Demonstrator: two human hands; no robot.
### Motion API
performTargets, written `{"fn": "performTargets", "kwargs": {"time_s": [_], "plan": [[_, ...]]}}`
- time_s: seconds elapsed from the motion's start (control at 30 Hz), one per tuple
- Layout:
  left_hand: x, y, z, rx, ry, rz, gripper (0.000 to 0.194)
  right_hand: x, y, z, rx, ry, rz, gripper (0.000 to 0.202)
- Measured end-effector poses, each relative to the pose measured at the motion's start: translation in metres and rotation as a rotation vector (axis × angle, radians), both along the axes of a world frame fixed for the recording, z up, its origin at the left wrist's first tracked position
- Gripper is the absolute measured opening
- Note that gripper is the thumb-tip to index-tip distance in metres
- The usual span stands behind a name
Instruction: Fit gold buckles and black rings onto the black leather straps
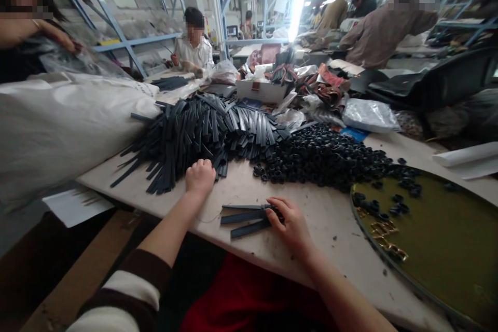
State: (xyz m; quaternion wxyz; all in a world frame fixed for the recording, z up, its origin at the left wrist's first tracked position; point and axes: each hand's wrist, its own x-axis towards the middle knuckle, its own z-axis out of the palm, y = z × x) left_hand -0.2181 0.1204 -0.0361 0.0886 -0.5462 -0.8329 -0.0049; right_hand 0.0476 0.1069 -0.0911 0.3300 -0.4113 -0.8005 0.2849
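My left hand [201,178] is closed at the front edge of a big pile of dark flat strips [202,124]; what its curled fingers hold, if anything, is hidden. Nearer the table's front edge, three dark strips [249,228] lie side by side, pointing left. My right hand [286,220] has its fingers curled over their right ends, holding them. A heap of small dark loops [319,158] spreads to the right of the strip pile.
A round olive tray [439,238] with dark loops and gold metal pieces [385,231] stands at right. A white sack [70,124] bulges at left. Bags and scraps lie behind a white box [262,92]. Several people are around.
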Motion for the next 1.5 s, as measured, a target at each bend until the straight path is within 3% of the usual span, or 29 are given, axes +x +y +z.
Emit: {"fn": "performTargets", "kwargs": {"time_s": [0.23,0.37,0.43,0.53,0.6,0.67,0.73,0.8,0.87,0.9,0.97,1.07,1.23,1.37,1.43,1.5], "plan": [[0.015,0.001,0.001,-0.035,0.035,-0.022,0.033,-0.002,0.001,-0.005,0.011,0.087,-0.048,0.029],[0.025,0.010,0.017,-0.076,0.023,0.019,0.024,0.007,-0.005,0.001,0.075,0.200,-0.110,0.027],[0.031,0.004,0.031,-0.080,0.017,0.017,0.022,0.017,-0.015,0.009,0.123,0.273,-0.150,0.025],[0.047,-0.032,0.050,-0.033,0.033,-0.033,0.021,0.030,-0.037,0.024,0.024,0.327,-0.169,0.023],[0.064,-0.071,0.055,0.021,0.049,-0.087,0.023,0.032,-0.052,0.035,-0.199,0.332,-0.107,0.026],[0.085,-0.113,0.051,0.131,0.059,-0.180,0.022,0.028,-0.064,0.043,-0.481,0.334,0.009,0.033],[0.108,-0.153,0.039,0.226,0.047,-0.399,0.019,0.022,-0.075,0.049,-0.724,0.362,0.111,0.042],[0.129,-0.184,0.026,0.287,-0.007,-0.666,0.017,0.020,-0.085,0.051,-0.873,0.432,0.122,0.043],[0.144,-0.202,0.020,0.258,-0.181,-0.852,0.014,0.025,-0.096,0.051,-0.947,0.506,0.074,0.039],[0.149,-0.206,0.020,0.201,-0.327,-0.880,0.013,0.030,-0.101,0.050,-0.975,0.534,0.053,0.038],[0.154,-0.201,0.024,0.078,-0.682,-0.774,0.019,0.042,-0.113,0.050,-1.025,0.551,0.057,0.038],[0.161,-0.172,0.029,-0.023,-1.145,-0.497,0.028,0.053,-0.129,0.053,-1.082,0.527,0.163,0.039],[0.180,-0.132,0.013,-0.303,-1.769,-0.218,0.018,0.055,-0.140,0.055,-1.134,0.432,0.262,0.041],[0.182,-0.122,0.005,-0.301,-1.959,-0.032,0.021,0.076,-0.121,0.049,-1.042,0.344,0.305,0.046],[0.179,-0.117,0.007,-0.289,-1.961,-0.012,0.021,0.101,-0.100,0.046,-0.932,0.296,0.158,0.043],[0.175,-0.110,0.009,-0.302,-1.968,0.013,0.020,0.132,-0.071,0.042,-0.782,0.223,-0.074,0.042]]}}
